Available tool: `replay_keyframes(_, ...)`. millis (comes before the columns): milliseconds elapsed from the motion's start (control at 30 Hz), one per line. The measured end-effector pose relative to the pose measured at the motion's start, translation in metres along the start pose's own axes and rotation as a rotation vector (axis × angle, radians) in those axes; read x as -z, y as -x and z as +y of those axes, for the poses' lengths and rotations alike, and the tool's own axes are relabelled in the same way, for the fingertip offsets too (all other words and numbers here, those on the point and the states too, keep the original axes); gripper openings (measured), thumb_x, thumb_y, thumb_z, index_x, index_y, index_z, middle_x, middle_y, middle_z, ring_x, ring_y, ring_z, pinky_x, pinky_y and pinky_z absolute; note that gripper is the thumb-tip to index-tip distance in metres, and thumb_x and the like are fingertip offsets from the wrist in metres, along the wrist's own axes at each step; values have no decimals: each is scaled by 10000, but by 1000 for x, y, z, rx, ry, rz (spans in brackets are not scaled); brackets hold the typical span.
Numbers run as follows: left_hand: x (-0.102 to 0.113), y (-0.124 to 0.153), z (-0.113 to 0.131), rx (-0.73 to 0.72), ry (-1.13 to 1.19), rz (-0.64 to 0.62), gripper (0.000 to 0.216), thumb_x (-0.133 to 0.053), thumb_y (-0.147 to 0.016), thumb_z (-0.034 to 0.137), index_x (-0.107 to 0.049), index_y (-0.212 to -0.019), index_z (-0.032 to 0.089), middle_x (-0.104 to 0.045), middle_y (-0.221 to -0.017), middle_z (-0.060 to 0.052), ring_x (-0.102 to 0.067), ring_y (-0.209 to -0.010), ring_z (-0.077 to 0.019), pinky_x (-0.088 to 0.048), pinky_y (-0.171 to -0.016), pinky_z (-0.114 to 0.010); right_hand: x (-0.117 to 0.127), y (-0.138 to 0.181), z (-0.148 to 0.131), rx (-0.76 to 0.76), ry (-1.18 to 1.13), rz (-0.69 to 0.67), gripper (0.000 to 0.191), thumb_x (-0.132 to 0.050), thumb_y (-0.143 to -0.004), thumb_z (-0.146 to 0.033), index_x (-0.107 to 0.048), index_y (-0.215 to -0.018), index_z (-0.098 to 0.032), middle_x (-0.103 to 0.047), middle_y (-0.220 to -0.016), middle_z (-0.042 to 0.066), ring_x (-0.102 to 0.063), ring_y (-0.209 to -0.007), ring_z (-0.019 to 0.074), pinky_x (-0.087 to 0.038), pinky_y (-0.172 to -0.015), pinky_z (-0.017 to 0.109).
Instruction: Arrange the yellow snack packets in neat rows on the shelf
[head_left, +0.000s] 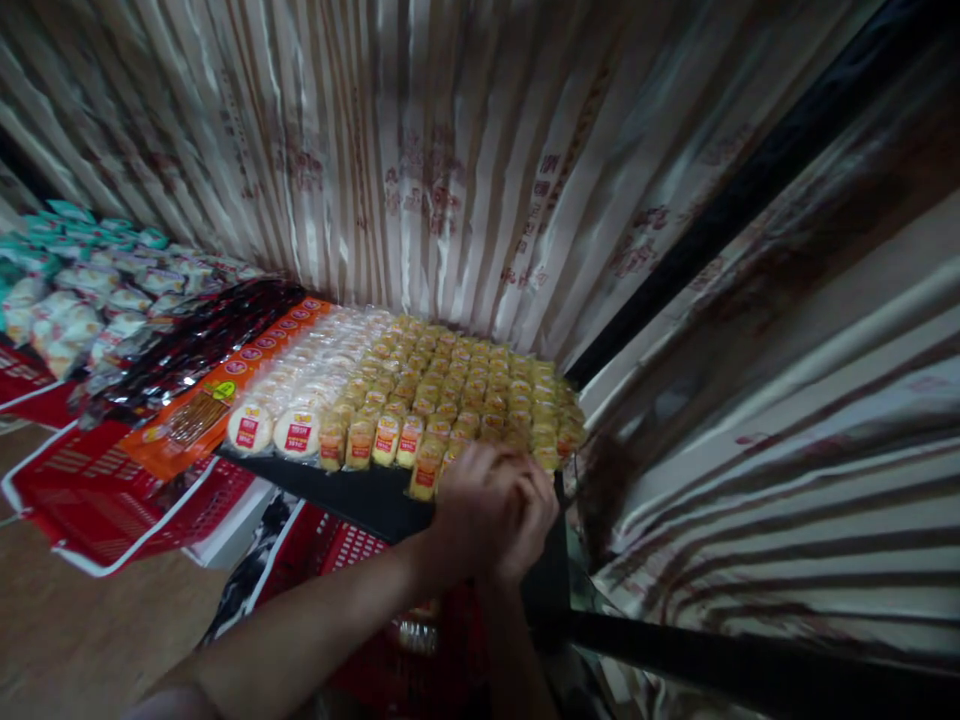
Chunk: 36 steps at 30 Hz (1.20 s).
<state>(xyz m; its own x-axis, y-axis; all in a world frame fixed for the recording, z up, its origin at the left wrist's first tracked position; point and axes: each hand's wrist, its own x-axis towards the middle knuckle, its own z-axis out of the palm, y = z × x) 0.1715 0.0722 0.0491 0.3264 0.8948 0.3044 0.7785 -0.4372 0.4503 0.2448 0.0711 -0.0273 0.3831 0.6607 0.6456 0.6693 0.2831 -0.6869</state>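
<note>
Here: left hand [469,505] and right hand [529,525] curl fingers together over small yellow wrapped snack packets [465,395]; can't tell if gripping. Probably best pressed lightly, rows kept straight.

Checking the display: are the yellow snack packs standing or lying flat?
Standing: the yellow snack packs sit upright in rows, labels facing forward, on the black shelf.

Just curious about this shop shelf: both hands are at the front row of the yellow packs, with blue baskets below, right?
No: the head view shows the baskets are red, not blue. The left hand and right hand are at the front row of the yellow packs.
</note>
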Motion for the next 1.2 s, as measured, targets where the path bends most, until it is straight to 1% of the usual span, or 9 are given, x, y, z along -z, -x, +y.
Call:
replay_keyframes(133, -3, 39, -51, 299, 22, 301, 255, -377, -900, 194, -609, -1007, 213, -589, -1020, -68, -527, -979, -187, -442, -878, -306, -4, 10, -24, 229, 9, -72, 181, -410, -890, -206, -566, -979, -184, -618, -1080, 100, -563, -1043, 199, -457, -879, 406)
replay_keyframes(200, -8, 51, -68, 356, 2, 310, 237, -423, -885, 210, -577, -1065, 211, -586, -1033, -67, -536, -1006, -198, -448, -896, -321, -8, 12, -30, 296, 6, -121, 206, -405, -879, -139, -564, -1002, -185, -632, -1063, 92, -571, -1031, 179, -463, -877, 381)
replay_keyframes(300, -16, 61, -78, 388, 10, 258, 273, -481, -861, 243, -523, -1127, 199, -591, -1047, -68, -554, -1009, -204, -477, -860, -324, -14, 16, -29, 294, 15, -158, 240, -399, -872, -112, -560, -1031, -191, -636, -1063, 84, -567, -1030, 171, -462, -884, 384)
replay_keyframes(500, -28, 60, -75, 440, 152, 309, 232, -515, -818, 263, -520, -1039, 192, -605, -948, -54, -590, -920, -192, -497, -817, -333, -17, 20, -21, 296, 23, -209, 239, -400, -870, -115, -569, -1030, -172, -653, -1050, 94, -583, -1026, 164, -474, -875, 365)
replay_keyframes(700, -32, 56, -78, 534, 288, 343, 448, -534, -763, 241, -464, -1200, 170, -553, -898, -35, -581, -844, -184, -498, -793, -350, -16, 21, -21, 249, -6, -243, 260, -378, -885, -145, -585, -1040, -167, -659, -1070, 105, -602, -1044, 160, -496, -877, 350)
replay_keyframes(833, -26, 58, -76, 529, 339, 378, 279, -531, -748, 264, -555, -1015, 187, -532, -870, -36, -563, -815, -190, -501, -761, -351, -15, 19, -23, 219, -74, -192, 270, -351, -892, -135, -575, -1039, -171, -660, -1047, 102, -600, -1043, 162, -509, -873, 361)
replay_keyframes(1000, -5, 57, -61, 591, 438, 524, 216, -567, -724, 334, -507, -877, 195, -485, -825, -1, -496, -619, -130, -488, -627, -295, -9, 14, -28, 151, -122, -112, 260, -365, -905, -151, -544, -1093, -162, -640, -1057, 113, -586, -1048, 170, -502, -886, 376)
replay_keyframes(1067, 2, 52, -51, 577, 562, 481, 252, -573, -735, 372, -499, -897, 194, -473, -753, 29, -468, -556, -104, -463, -569, -255, -4, 11, -28, 114, -114, -100, 273, -374, -911, -175, -522, -1139, -164, -622, -1098, 119, -567, -1080, 178, -490, -902, 390)
replay_keyframes(1200, 5, 29, -29, 459, 776, 288, 314, -574, -746, 395, -500, -959, 176, -474, -648, 56, -484, -552, -95, -435, -550, -213, 7, 10, -21, 10, -112, -108, 346, -340, -932, -268, -473, -1234, -163, -593, -1178, 128, -550, -1117, 196, -477, -914, 396)
